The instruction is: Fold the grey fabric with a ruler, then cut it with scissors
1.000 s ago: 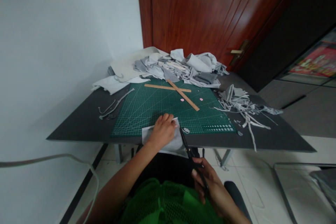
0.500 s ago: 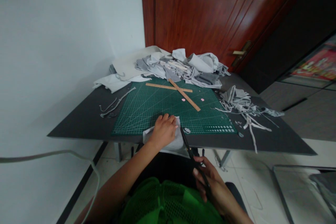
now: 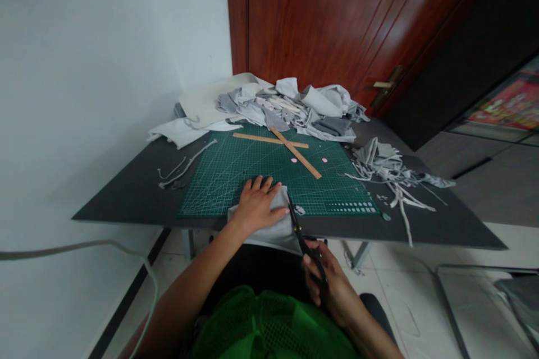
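A light grey cloth piece (image 3: 275,231) lies over the near edge of the green cutting mat (image 3: 252,165) and hangs past the table's front. My left hand (image 3: 257,206) lies flat on it with the fingers spread. Black scissors (image 3: 298,232) are in my right hand (image 3: 322,275), whose fingers are wrapped round the handles. The blades point away from me along the cloth's right edge. Beside their tips, on the right, is a small pale scrap (image 3: 299,210).
Two crossed wooden rulers (image 3: 297,152) lie on the mat. Behind them is a heap of grey and white fabric (image 3: 290,106). Cloth strips (image 3: 379,160) lie at the table's right, thin cords (image 3: 189,164) at its left. A cable (image 3: 105,243) crosses the lower left.
My left hand has shifted slightly left and spread flatter, its thumb now apart. My right hand has moved forward and a little left with the scissors.
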`<state>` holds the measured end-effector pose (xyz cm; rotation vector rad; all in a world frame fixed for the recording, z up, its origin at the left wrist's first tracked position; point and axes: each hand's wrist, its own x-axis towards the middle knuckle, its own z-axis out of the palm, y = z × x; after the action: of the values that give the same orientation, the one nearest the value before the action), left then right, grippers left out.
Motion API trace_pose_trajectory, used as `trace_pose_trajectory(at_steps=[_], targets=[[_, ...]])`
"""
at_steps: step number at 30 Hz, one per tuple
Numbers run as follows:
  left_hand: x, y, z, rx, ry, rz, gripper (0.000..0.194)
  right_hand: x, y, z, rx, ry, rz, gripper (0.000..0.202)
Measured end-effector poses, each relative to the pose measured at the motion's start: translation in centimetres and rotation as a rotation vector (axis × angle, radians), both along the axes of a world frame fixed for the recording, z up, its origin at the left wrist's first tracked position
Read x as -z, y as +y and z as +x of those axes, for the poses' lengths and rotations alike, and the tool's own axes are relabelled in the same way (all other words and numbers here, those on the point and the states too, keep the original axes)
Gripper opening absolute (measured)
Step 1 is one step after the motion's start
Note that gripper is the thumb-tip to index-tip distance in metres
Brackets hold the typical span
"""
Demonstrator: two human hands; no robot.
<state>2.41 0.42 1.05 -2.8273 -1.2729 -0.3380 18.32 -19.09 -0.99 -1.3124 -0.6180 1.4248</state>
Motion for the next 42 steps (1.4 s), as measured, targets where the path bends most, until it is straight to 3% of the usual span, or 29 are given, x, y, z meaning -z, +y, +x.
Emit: trace_pose_trajectory(at_steps=[7,17,42], targets=[[-0.7,0.5,0.0,0.025,0.022,-0.015,0.087,-0.1,0.3,-0.5,-0.002,-0.037,-0.002,0.068],[-0.3,1.3,-0.4,0.054,-0.033,-0.001,0.078,-0.6,-0.4,-0.8,-0.022,-0.097,0.002,0.067],[-0.1,1.1,-0.4,0.048,-0.034,0.011,0.078,-1.2,-0.3,-1.2,-0.026,-0.065,0.033,0.063]])
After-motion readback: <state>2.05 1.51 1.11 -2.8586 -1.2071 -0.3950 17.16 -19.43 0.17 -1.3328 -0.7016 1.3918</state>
